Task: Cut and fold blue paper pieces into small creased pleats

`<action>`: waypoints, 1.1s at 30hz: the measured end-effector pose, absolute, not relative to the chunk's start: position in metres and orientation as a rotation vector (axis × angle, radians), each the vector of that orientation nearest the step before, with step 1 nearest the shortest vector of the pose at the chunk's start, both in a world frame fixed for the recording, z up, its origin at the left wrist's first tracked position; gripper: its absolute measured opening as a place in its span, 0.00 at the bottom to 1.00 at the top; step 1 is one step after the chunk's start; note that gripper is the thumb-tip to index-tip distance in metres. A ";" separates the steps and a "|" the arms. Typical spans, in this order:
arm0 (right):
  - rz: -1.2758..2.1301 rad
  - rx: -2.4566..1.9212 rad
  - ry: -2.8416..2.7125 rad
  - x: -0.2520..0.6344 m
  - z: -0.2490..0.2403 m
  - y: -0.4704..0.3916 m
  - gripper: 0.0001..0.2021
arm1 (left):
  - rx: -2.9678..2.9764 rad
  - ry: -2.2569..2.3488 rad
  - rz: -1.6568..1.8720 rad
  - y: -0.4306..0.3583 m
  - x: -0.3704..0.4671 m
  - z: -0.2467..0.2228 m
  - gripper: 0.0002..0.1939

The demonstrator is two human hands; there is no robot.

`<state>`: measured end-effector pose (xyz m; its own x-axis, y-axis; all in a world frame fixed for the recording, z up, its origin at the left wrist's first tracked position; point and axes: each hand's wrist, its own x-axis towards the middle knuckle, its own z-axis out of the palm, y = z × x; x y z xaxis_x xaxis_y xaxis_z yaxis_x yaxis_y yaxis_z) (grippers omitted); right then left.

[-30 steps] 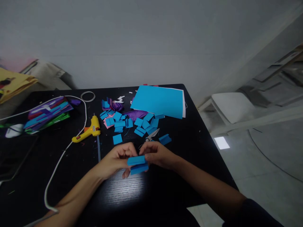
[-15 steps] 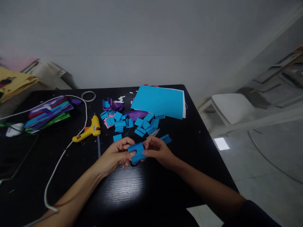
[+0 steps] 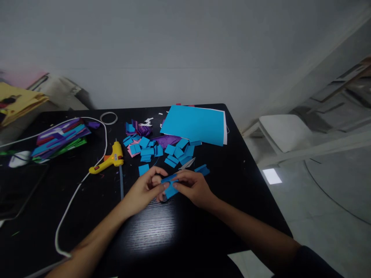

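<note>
Between my two hands is a small folded piece of blue paper (image 3: 171,189), its upper edge bent over. My left hand (image 3: 149,189) pinches its left side, thumb on the front face. My right hand (image 3: 193,187) grips the right side, with the thumb on the front and fingers over the top edge. Just beyond my hands lie several folded blue paper pieces (image 3: 147,151). Scissors (image 3: 188,163) lie behind my right hand, their blades showing and the rest mostly hidden. Another folded blue piece (image 3: 203,170) rests right of them.
A yellow glue gun (image 3: 108,160) with a glue stick lies left of my hands, and a white cable (image 3: 69,204) curves past it. Large blue sheets (image 3: 197,123) lie at the back right. Coloured paper bundles (image 3: 60,139) sit far left. A white chair (image 3: 285,131) stands right of the table.
The blue paper has shifted slightly right and tilted. My right fingers have moved over its top edge, and my left index finger has lifted away from it.
</note>
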<state>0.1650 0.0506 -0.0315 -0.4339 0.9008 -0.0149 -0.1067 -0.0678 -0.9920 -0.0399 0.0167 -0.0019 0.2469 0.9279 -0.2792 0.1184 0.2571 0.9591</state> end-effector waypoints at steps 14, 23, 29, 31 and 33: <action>1.400 -1.143 -1.154 0.169 -0.031 0.067 0.07 | 2.314 1.433 0.702 0.036 -0.037 -0.020 0.22; 1.351 -1.163 -1.189 0.168 -0.034 0.068 0.09 | 2.393 1.627 0.640 0.040 -0.040 -0.024 0.14; 1.348 -1.180 -1.194 0.167 -0.035 0.068 0.08 | 2.474 1.652 0.603 0.040 -0.051 -0.021 0.19; 1.349 -1.186 -1.202 0.168 -0.035 0.068 0.09 | 2.513 1.677 0.592 0.040 -0.055 -0.022 0.17; 1.352 -1.186 -1.212 0.168 -0.034 0.067 0.09 | 2.528 1.697 0.589 0.041 -0.058 -0.022 0.11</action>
